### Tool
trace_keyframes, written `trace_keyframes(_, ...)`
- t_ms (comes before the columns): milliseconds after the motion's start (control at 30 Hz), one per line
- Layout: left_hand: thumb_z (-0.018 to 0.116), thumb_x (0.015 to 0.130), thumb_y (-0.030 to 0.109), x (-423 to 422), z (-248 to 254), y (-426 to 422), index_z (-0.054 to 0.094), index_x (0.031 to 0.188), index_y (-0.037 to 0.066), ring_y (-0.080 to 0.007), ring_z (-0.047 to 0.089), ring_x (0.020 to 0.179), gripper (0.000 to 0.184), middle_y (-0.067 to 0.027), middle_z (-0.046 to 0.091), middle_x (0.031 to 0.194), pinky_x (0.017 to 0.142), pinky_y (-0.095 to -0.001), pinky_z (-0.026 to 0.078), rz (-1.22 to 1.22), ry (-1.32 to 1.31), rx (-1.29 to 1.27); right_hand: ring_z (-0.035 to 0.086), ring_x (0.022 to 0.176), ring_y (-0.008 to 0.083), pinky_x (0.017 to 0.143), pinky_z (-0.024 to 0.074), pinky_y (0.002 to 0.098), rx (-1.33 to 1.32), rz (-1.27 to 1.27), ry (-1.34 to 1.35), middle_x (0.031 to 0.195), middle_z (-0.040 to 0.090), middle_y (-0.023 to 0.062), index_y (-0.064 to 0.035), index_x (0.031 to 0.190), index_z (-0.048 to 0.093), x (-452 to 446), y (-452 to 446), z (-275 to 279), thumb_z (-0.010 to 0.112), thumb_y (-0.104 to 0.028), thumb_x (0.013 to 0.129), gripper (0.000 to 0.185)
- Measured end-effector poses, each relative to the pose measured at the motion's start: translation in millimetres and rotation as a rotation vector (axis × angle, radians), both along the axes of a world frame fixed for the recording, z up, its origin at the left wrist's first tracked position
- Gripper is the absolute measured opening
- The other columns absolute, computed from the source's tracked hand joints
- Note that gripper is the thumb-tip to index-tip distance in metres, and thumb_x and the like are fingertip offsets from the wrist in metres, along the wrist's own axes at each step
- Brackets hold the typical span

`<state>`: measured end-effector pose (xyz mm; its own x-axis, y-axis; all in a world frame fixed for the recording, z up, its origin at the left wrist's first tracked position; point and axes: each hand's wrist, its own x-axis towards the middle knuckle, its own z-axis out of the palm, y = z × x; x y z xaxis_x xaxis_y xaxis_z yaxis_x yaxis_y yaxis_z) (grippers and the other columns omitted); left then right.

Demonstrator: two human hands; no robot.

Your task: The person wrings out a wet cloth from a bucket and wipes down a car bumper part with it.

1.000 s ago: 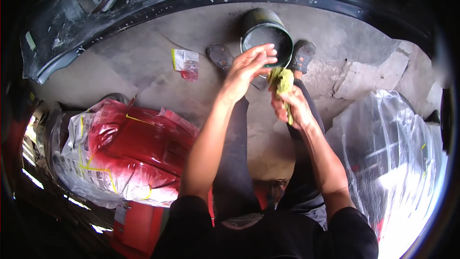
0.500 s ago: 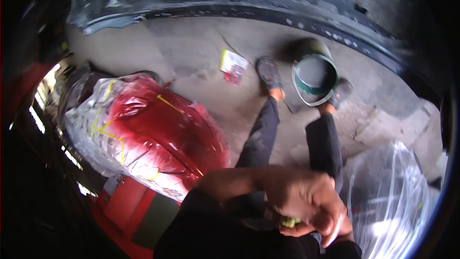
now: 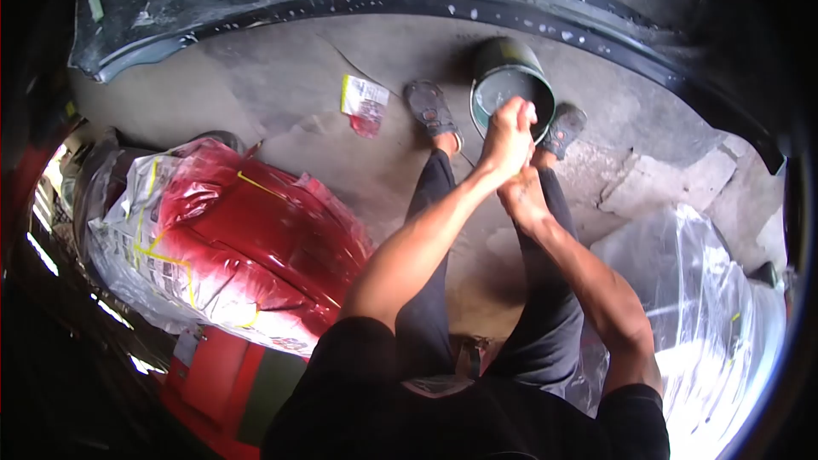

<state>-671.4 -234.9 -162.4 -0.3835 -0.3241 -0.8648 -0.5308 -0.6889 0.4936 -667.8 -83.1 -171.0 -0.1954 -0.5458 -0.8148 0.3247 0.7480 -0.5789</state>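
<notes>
My left hand [image 3: 508, 138] is closed in a fist, reaching out in front of the bucket [image 3: 509, 55]. Just below it my right hand [image 3: 523, 198] is closed too, pressed against the left at the wrist or palm. Whatever lies inside the fingers is hidden. The dark bucket has a wire handle and pale liquid in it, and it stands on the floor between my shoes. My left hand overlaps its opening in this view.
A long dark car panel [image 3: 341, 7] lies across the far side. A red painted panel [image 3: 256, 217] with masking plastic and yellow tape is at left. Clear plastic sheeting [image 3: 682, 307] covers something at right. A printed packet [image 3: 365, 104] lies on the concrete floor [image 3: 281, 77].
Both hands have moved from close to my body out toward the bucket. A yellow-green thing seen in the fingers before is now out of sight. The view has shifted slightly.
</notes>
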Motion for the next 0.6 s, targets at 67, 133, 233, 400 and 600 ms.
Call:
trace_keyframes(67,0.046,0.109,0.023,2,-22,8,0.054,0.093,0.004,-0.011,0.045,0.038,0.026,-0.0031,0.049,0.058,0.033,-0.0301,0.036,-0.014,-0.048,-0.137,0.062,0.067,0.0428,0.061,0.0481,0.0487,-0.145,0.305,0.344,0.073,0.062,0.0261,0.0061,0.107,0.058,6,18,-40,0.058,-0.003,0.081,0.027)
trace_keyframes(133,0.045,0.109,0.025,-1,-50,27,0.052,0.092,0.005,-0.0113,0.044,0.038,0.027,-0.0017,0.046,0.058,0.033,-0.0301,0.036,0.058,-0.109,-0.268,0.064,0.079,0.0484,0.07,0.0502,0.0521,-0.128,0.133,0.475,0.085,0.064,0.0308,0.0056,0.121,0.054,10,22,-44,0.06,-0.005,0.081,0.042)
trace_keyframes(233,0.052,0.107,0.03,3,-85,42,0.049,0.092,0.007,-0.0127,0.046,0.038,0.027,-0.0009,0.045,0.059,0.034,-0.0292,0.039,0.423,-0.201,-0.079,0.064,0.09,0.0497,0.078,0.0505,0.0522,-0.14,0.256,0.564,0.099,0.065,0.0321,0.0035,0.137,0.045,-6,4,-13,0.064,-0.013,0.088,0.055)
trace_keyframes(400,0.068,0.099,0.035,28,-57,35,0.06,0.099,0.004,-0.009,0.059,0.073,0.032,-0.0017,0.063,0.082,0.065,-0.026,0.049,0.407,0.233,0.112,0.057,0.087,0.045,0.079,0.0465,0.052,-0.125,0.431,0.707,0.092,0.059,0.0242,0.0041,0.101,0.06,-35,-9,18,0.076,-0.026,0.088,0.036)
trace_keyframes(600,0.067,0.096,0.013,63,-1,48,0.045,0.142,0.009,-0.0155,0.056,0.104,0.051,-0.0068,0.056,0.114,0.09,-0.0311,0.048,0.112,0.227,-0.039,0.067,0.1,0.0432,0.082,0.0519,0.0477,0.002,0.33,0.189,0.109,0.068,0.0276,0.0053,0.128,0.057,-63,-37,77,0.063,-0.019,0.096,0.041)
